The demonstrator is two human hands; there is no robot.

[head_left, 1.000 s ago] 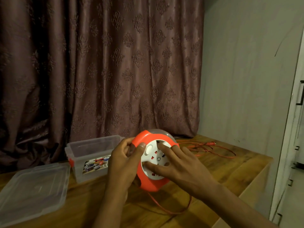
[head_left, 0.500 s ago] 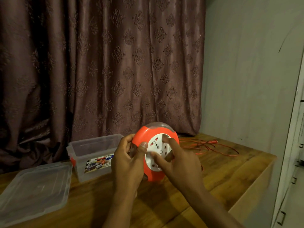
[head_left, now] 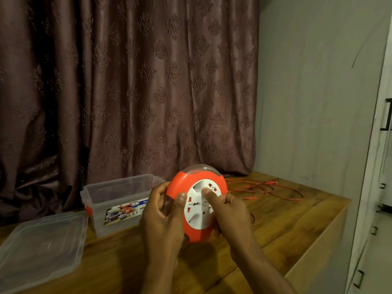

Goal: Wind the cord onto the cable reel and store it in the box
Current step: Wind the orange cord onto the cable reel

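An orange cable reel (head_left: 180,187) with a white socket face (head_left: 196,215) is held upright above the wooden table (head_left: 286,215). My left hand (head_left: 163,217) grips its left rim, thumb on the front. My right hand (head_left: 229,211) is on the white face, index finger pressed near the top sockets. The thin orange cord (head_left: 265,188) lies in loose loops on the table behind and to the right of the reel, its plug (head_left: 272,182) at the far end. A clear plastic box (head_left: 110,194) stands open to the left of the reel.
The box's clear lid (head_left: 40,247) lies flat at the table's left front. A brown patterned curtain (head_left: 127,81) hangs behind the table. A grey wall and a white cabinet door (head_left: 379,166) stand to the right, past the table's right edge.
My right hand has slid round on the white face, from fingers spread flat to an index finger near the top. The cord loop hanging below the reel is gone from view.
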